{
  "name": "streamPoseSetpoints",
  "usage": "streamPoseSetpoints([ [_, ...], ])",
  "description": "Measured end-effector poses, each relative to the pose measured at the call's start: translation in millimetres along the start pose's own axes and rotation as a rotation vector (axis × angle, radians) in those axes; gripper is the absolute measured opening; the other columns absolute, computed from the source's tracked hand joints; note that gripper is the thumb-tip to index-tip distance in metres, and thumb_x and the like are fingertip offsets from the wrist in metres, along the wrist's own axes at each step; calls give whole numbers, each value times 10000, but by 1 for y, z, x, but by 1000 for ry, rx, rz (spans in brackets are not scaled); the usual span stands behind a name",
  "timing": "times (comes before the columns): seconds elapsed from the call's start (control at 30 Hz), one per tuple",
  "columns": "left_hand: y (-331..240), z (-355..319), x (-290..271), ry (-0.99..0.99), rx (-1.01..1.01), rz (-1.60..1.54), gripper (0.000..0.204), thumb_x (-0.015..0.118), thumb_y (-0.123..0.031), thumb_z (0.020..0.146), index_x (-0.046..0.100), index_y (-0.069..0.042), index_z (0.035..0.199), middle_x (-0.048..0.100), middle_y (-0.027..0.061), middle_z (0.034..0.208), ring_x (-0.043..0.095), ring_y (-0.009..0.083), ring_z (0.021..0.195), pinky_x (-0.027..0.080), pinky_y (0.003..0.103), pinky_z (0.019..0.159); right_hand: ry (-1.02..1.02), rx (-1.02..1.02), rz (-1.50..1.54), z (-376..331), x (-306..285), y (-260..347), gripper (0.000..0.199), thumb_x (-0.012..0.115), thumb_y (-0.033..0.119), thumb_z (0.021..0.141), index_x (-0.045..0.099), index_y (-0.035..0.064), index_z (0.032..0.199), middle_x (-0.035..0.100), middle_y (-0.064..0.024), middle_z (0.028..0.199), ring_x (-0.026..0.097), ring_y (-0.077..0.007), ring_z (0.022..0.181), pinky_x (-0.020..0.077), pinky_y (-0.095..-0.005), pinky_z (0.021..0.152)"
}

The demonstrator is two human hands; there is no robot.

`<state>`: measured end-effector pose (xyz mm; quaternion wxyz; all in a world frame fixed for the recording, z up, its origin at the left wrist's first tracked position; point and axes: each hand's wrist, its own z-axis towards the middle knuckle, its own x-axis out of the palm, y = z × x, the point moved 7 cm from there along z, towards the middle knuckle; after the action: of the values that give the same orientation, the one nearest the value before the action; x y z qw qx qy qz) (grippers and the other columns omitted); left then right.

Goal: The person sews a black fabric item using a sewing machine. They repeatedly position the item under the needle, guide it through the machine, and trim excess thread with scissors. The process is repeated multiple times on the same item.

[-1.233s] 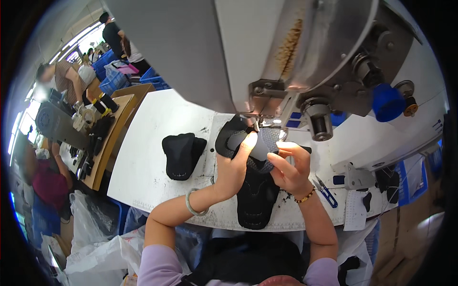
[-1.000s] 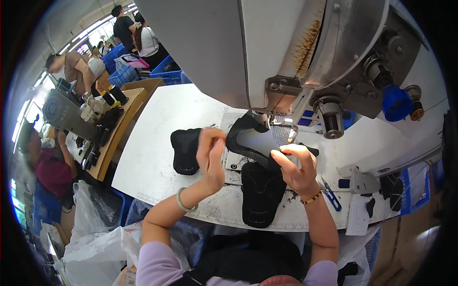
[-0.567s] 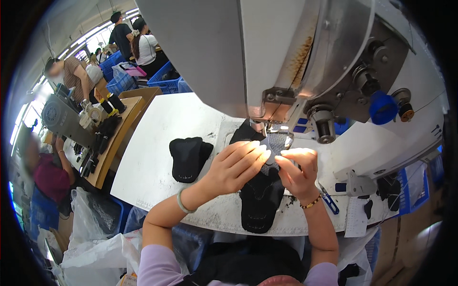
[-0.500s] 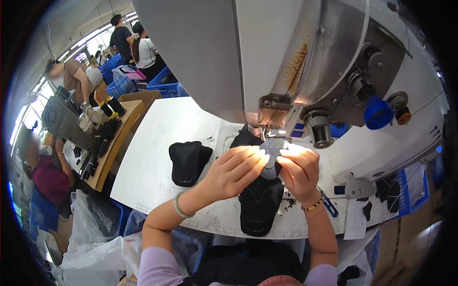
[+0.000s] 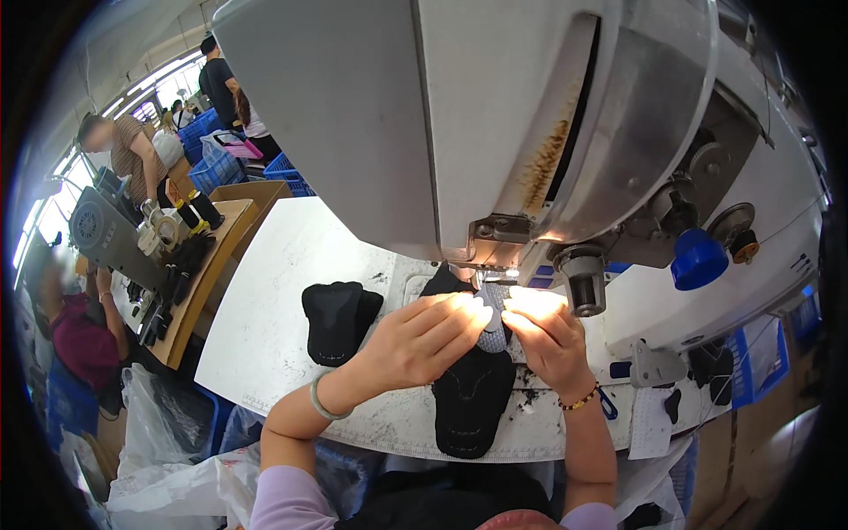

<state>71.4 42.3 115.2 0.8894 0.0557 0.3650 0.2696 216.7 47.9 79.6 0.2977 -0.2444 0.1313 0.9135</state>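
My left hand (image 5: 415,340) and my right hand (image 5: 549,340) meet under the head of a large grey sewing machine (image 5: 495,124). Their fingertips press a small grey mesh piece (image 5: 495,318) onto a black shoe upper (image 5: 473,397) lying on the white table (image 5: 274,283). The lamp lights my fingertips brightly right below the needle area. The black upper hangs toward me over the table's front edge. A stack of black upper pieces (image 5: 337,320) lies just left of my left hand.
A blue knob (image 5: 698,261) and metal cylinder (image 5: 585,284) stick out of the machine on the right. Blue-handled scissors (image 5: 608,405) lie by my right wrist. Other people (image 5: 124,155) work at benches far left, beside blue crates (image 5: 212,168). Plastic bags (image 5: 168,442) sit below the table.
My left hand came back from the stack of black pieces on the left to the needle area. Both hands moved closer together under the machine head.
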Motion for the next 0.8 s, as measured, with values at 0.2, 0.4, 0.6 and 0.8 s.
streamPoseSetpoints([
  [0.2, 10, 1, 0, -49, -24, -34, 283, 608, -40, 665, 649, -25, 944, 639, 50, 924, 644, 202, 858, 552, 295, 728, 4, 25, -86, 7, 1, 5, 320, 667, 36, 715, 655, 117, 1024, 550, 31, 822, 535, -139, 773, 433, -329, 784],
  [0.4, 31, -11, 7, -55, -114, -200, 287, 655, -13, 684, 639, -43, 968, 650, 68, 956, 655, 226, 863, 556, 318, 735, -44, 8, -175, 17, 4, 20, 319, 672, 31, 720, 650, 128, 1023, 575, 48, 894, 542, -97, 768, 422, -301, 759],
  [0.6, 43, -12, 11, -126, -179, -270, 237, 700, -23, 676, 656, -29, 908, 667, 91, 926, 665, 239, 853, 558, 312, 724, -32, 75, -207, 15, 8, 22, 306, 670, 42, 740, 653, 133, 1032, 560, 46, 902, 529, -94, 757, 419, -295, 764],
  [0.8, 50, -18, 18, -225, -239, -290, 198, 709, 43, 654, 655, -9, 838, 671, 122, 893, 671, 248, 811, 555, 291, 694, -62, 98, -247, 9, 14, 19, 299, 687, 81, 762, 661, 127, 1056, 559, 29, 904, 541, -141, 798, 426, -331, 821],
])
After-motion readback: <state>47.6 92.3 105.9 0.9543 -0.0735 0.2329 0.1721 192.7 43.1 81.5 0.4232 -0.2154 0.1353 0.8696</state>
